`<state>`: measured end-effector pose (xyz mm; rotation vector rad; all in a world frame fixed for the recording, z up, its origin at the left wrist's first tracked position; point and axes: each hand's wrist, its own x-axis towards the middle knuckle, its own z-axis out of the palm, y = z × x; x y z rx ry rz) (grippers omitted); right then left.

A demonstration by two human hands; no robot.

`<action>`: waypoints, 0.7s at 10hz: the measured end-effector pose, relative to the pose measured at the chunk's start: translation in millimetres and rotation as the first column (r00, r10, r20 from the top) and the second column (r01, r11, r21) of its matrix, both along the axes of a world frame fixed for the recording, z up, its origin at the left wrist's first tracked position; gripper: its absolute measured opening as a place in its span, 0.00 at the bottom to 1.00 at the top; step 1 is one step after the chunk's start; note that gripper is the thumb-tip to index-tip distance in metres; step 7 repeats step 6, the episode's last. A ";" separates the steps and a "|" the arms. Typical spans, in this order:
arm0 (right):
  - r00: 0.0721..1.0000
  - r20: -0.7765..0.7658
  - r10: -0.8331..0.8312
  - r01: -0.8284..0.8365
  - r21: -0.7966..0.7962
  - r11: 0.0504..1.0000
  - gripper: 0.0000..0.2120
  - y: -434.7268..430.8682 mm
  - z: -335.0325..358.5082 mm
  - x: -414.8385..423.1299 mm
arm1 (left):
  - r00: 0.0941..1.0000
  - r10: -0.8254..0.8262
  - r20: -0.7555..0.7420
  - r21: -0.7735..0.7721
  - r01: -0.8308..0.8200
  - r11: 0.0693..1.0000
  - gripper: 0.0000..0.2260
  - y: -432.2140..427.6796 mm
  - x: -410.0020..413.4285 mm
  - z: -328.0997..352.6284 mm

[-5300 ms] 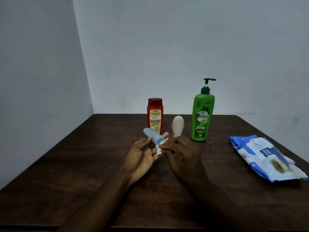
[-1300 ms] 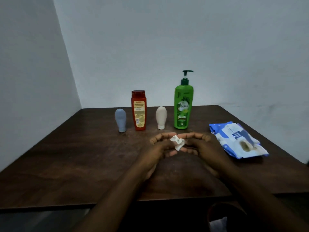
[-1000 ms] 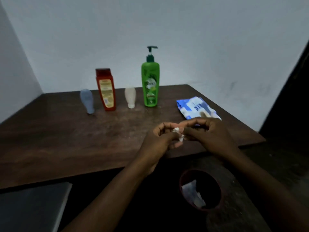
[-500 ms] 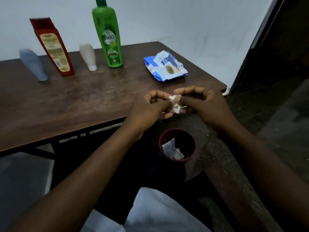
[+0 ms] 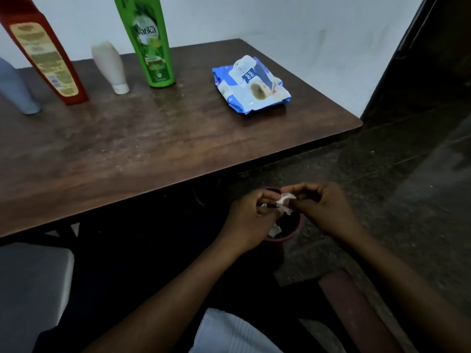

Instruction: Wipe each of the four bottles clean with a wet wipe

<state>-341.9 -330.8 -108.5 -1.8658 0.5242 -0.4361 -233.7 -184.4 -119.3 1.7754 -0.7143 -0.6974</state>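
While both hands hang below the front edge of the counter [image 5: 153, 138], they hold one small crumpled wet wipe [image 5: 285, 200] between them. The left hand [image 5: 251, 217] pinches the left side of the wipe with curled fingers. The right hand [image 5: 327, 210] pinches the right side, with thumb and fingers bent around it. The two hands are very close, almost touching, and the wipe is in the air, not on any surface. Directly under them a small dark red bin [image 5: 294, 231] stands on the floor [image 5: 407, 189]. The hands hide most of it, and a white scrap [image 5: 274, 229] shows inside it.

Further out, the brown wooden counter carries the four bottles in a row near the pale wall [image 5: 280, 21]. From left to right they are a grey-blue bottle [image 5: 15, 90] cut by the picture edge, a red bottle [image 5: 43, 52] with a yellow label, a small cream bottle [image 5: 109, 64] standing on its cap, and a tall green bottle [image 5: 150, 42] with the word Vatika. They stand apart from each other. To the right of the green bottle, well apart from it, a blue and white pack of wipes [image 5: 252, 85] lies flat on the counter, with a dark oval opening on its top. At the bottom edge some white ribbed cloth [image 5: 229, 335] shows; I cannot tell what it is.
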 end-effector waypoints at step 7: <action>0.932 -0.329 -0.152 0.063 -0.266 0.962 0.18 -58.5 -121.3 75.8 | 0.972 -0.169 0.163 0.412 0.089 0.907 0.27 -66.9 59.9 -94.7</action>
